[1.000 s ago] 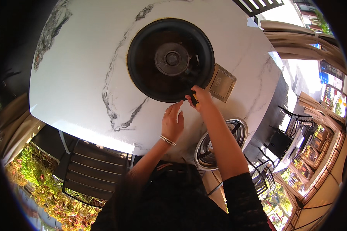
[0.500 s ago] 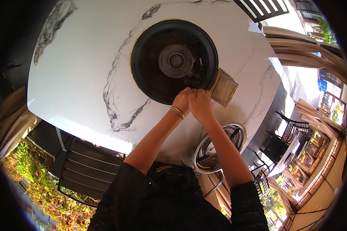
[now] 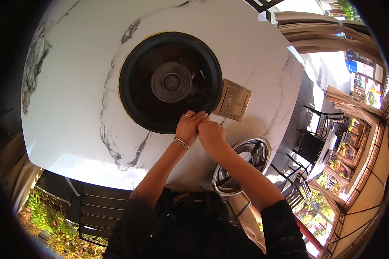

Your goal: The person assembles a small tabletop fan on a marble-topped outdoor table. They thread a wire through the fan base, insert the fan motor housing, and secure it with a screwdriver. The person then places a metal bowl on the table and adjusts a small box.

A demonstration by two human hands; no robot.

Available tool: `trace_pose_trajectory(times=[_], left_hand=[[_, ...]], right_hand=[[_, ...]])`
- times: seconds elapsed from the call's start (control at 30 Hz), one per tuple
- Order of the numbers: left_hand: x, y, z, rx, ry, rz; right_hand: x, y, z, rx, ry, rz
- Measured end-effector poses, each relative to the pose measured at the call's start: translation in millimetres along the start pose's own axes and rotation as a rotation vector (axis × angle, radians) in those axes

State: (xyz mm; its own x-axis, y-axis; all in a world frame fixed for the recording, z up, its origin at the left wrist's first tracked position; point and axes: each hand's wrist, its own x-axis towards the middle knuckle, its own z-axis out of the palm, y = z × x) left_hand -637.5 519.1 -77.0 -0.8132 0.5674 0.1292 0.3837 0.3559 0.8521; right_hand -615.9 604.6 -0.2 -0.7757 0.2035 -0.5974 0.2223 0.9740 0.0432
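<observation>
A round black burner well with a metal ring burner at its middle is set into a white marble-patterned table. At the near right part of its rim, my left hand and my right hand press against each other. The left fingers are bent together over the rim, with a ring and a bracelet on that hand. My right hand is curled closed beside it, knuckles up. Whatever lies within or under the fingers is hidden. Just beyond my right hand, a brass-coloured square plate adjoins the rim.
Round shiny steel trays or bowls with dark-handled utensils sit near the table's edge, partly behind my right forearm. A dark slatted chair stands at the lower left. Tan curtains and more black chairs are at the right.
The view has shifted, so the burner well sits farther left and lower. Both hands stay together by the rim; my right hand has turned and curled more tightly.
</observation>
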Motion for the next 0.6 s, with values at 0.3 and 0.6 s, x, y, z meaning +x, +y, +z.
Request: trace_pose_trajectory(times=[0.3, 0.6], left_hand=[[-10, 8, -11, 0.084, 0.079, -0.090], [-21, 20, -19, 0.216, 0.114, -0.023]], right_hand=[[26, 33, 11, 1.982, -0.644, 1.015], [11, 9, 12, 1.815, -0.238, 0.851]])
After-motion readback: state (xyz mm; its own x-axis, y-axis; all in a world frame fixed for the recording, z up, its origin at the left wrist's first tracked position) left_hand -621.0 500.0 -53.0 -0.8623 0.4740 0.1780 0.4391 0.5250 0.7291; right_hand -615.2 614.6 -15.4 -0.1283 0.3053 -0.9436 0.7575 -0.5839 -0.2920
